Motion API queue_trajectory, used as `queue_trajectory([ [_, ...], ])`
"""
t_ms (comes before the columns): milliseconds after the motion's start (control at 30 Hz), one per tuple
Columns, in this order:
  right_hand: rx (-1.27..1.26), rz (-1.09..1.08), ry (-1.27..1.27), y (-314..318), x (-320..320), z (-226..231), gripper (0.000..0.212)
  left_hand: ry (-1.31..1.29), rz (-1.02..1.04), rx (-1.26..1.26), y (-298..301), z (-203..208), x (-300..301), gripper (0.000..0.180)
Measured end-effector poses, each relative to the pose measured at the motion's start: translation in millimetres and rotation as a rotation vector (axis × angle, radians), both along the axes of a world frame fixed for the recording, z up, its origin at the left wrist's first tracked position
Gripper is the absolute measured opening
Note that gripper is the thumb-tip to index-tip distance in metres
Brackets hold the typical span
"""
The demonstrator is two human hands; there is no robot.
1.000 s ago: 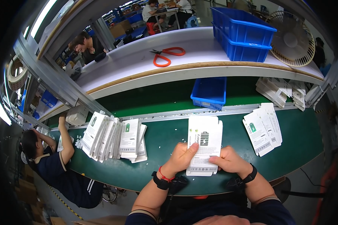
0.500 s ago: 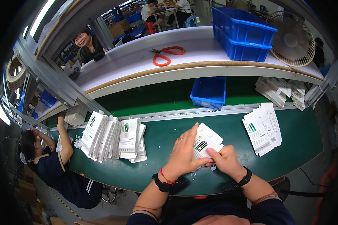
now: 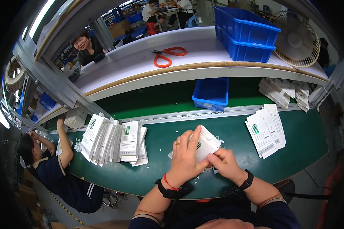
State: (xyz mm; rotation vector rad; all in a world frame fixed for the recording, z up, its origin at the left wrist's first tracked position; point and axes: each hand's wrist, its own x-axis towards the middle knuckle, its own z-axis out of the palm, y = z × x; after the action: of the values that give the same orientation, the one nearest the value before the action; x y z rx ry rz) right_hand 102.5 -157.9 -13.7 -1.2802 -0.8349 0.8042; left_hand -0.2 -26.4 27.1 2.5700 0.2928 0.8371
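A small flat white carton [image 3: 208, 145] with green print is held between my two hands, just above the green bench top. My left hand [image 3: 184, 154] covers its left part, long fingers over the top and thumb along the near edge. With thumb and fingers, my right hand [image 3: 226, 164] pinches the near right corner. Small clear plastic pieces [image 3: 221, 140] show beside the carton and below it. To the left stand leaning rows of similar cartons [image 3: 130, 140]. On the right lies a fanned pile of cartons [image 3: 265, 131].
Beyond the bench runs a white shelf [image 3: 130, 68] with red-handled pliers [image 3: 166, 56], stacked blue bins [image 3: 248, 36] and a fan [image 3: 297, 40]. Under it sit a blue bin [image 3: 211, 93] and more white cartons [image 3: 281, 91]. A co-worker [image 3: 57, 168] sits at the left; another person stands behind the shelf.
The carton has turned and tilted in my hands. My left fingers have spread further over its face, and my right hand has shifted slightly down and left along its edge.
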Motion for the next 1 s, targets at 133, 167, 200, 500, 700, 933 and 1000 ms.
queue_trajectory([
  [133, 0.122, 0.072, 0.206, 1, 8, 1, 0.034, -0.071, -0.007, -0.033, 9, 0, 0, 0.08],
  [167, 0.138, 0.07, 0.219, 1, 8, 3, 0.036, -0.07, -0.006, -0.034, 9, -1, 1, 0.08],
  [200, 0.138, 0.068, 0.218, 1, 8, 2, 0.036, -0.094, -0.031, -0.05, 9, -1, 2, 0.078],
  [500, 0.271, 0.068, 0.532, 7, 3, 11, 0.052, -0.101, -0.149, -0.014, 8, 0, 2, 0.072],
  [700, 0.137, -0.09, -0.156, -1, -1, 11, 0.048, -0.058, -0.164, 0.007, 10, 4, 1, 0.071],
  [933, 0.177, -0.242, -0.575, 2, -3, 9, 0.047, -0.087, -0.18, -0.019, 10, 4, 0, 0.077],
  [1000, 0.196, -0.256, -0.647, 2, 1, 10, 0.047, -0.06, -0.175, 0.016, 11, 5, 0, 0.077],
])
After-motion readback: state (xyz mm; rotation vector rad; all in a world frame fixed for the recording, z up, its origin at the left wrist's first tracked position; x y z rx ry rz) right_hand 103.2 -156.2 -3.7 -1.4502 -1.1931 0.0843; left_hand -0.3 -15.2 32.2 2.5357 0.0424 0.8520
